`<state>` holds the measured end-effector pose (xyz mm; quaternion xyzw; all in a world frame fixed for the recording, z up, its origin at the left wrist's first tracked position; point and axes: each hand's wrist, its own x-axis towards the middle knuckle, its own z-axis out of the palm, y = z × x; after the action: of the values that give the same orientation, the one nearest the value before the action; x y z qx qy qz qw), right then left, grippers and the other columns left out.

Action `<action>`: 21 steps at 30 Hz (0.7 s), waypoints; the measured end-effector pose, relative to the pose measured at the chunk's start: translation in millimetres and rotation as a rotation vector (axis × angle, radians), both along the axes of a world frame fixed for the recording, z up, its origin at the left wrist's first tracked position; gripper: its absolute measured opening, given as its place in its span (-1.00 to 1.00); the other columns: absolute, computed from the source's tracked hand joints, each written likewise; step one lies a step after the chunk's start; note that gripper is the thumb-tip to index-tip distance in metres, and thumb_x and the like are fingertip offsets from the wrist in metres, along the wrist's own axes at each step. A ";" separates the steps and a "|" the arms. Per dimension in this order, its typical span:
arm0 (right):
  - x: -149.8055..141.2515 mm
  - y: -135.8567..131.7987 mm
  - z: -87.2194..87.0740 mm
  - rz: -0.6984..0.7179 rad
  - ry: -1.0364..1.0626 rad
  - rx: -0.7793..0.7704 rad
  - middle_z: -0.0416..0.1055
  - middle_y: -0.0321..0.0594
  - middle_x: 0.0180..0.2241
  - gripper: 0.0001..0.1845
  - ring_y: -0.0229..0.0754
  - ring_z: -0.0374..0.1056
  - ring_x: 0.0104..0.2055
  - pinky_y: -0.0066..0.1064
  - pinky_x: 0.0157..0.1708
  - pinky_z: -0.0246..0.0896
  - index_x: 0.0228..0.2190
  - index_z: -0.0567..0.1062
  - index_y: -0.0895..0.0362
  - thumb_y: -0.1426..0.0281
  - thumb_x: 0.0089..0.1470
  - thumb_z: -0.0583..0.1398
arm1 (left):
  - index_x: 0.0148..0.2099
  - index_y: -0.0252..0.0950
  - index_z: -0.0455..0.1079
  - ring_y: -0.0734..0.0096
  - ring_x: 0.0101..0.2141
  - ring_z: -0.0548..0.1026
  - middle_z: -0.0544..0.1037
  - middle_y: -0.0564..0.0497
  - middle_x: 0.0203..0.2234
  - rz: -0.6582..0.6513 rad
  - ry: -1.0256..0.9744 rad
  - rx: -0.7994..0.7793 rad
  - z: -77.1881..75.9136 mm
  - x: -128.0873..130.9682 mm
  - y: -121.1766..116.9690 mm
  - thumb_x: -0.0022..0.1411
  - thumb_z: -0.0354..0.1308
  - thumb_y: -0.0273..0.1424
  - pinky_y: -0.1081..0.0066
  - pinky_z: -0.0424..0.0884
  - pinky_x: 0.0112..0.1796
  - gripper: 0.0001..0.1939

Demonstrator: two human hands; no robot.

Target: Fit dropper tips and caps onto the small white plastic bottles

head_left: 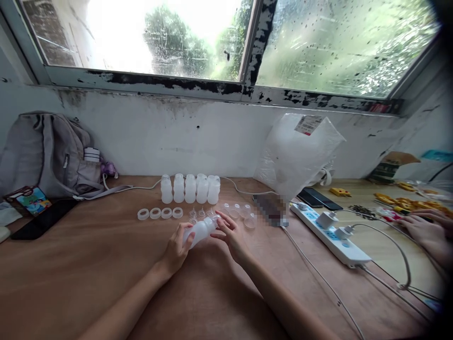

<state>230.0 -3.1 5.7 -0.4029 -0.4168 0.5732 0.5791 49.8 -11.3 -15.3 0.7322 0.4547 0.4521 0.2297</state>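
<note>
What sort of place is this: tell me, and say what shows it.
Probably a small workroom: matching bottles stand together near a line of rings, and another person's hand is among yellow parts on the lighter tabletop.

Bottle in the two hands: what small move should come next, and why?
Perhaps the left hand should tip the bottle more upright: it leans well over, its top pointing towards the right hand, whose fingertips are at that end.
</note>
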 end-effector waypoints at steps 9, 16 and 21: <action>63.8 52.6 66.3 -0.447 -0.274 0.340 0.39 -0.19 -0.35 -0.54 -0.21 0.32 -0.36 -0.38 -0.42 0.29 -0.19 0.39 0.16 0.23 -0.17 0.21 | 0.02 -0.23 0.05 0.25 -0.07 0.27 0.18 -0.14 -0.03 0.159 -0.017 0.146 -15.1 -0.9 13.8 0.15 -0.05 -0.39 0.23 0.31 -0.17 -0.63; 88.9 136.0 65.2 -0.597 -0.848 0.383 0.41 -0.05 -0.27 -0.59 -0.11 0.35 -0.29 -0.27 -0.30 0.24 -0.20 0.40 0.20 0.28 -0.13 0.15 | -0.09 -0.23 0.15 0.33 -0.22 0.35 0.19 -0.11 -0.08 0.188 -0.161 -0.053 -9.3 -5.6 22.7 0.14 -0.08 -0.38 0.37 0.38 -0.35 -0.75; 75.4 175.1 39.5 -0.532 -0.906 0.317 0.41 -0.06 -0.29 -0.65 -0.13 0.36 -0.31 -0.28 -0.30 0.24 -0.22 0.42 0.19 0.35 -0.12 0.14 | -0.16 -0.24 0.18 0.33 -0.24 0.36 0.23 -0.09 -0.14 0.213 -0.260 -0.149 -12.4 -8.5 28.7 0.11 -0.06 -0.39 0.38 0.37 -0.38 -0.80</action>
<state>305.5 172.0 45.2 -0.6088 -0.5895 0.1064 0.5201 41.2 17.4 -27.7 0.5963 0.5284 0.5296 0.2910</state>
